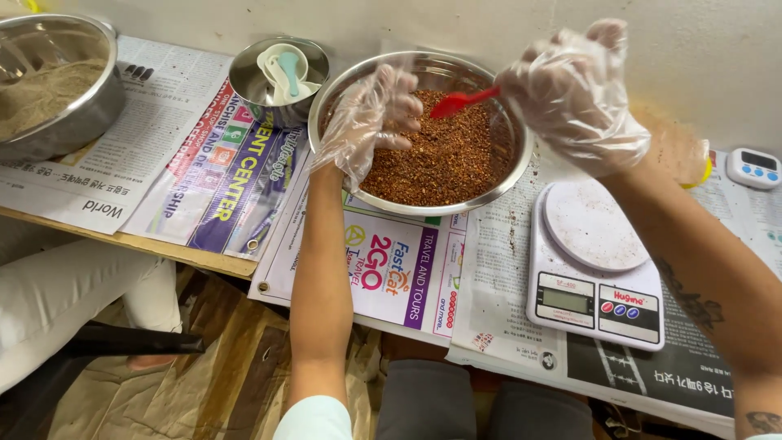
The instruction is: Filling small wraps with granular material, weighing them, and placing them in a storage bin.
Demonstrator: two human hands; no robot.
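Below my head camera, on a tabletop [204,259] covered with newspapers [155,155], I see a steel bowl [421,205] filled with reddish-brown coarse spice flakes [444,159]. My left hand [373,114], in a loose clear plastic glove, rests on the bowl's near-left rim with fingers curled partly over the flakes; it grips nothing I can make out. My right hand [574,94], also gloved, is closed around the handle of a red spatula [458,101], whose blade tip lies over the flakes near the bowl's middle.

Just right of the bowl sits a white digital kitchen scale [592,265] with a round platform dusted with specks. At the far right edge is a small white timer [754,168]. Left of the bowl stands a smaller steel bowl [244,81] holding pale measuring spoons [283,72]. At the far left, a large steel bowl [77,122] holds a tan powder [41,94]. Another person's leg in white trousers [73,285] shows at lower left.
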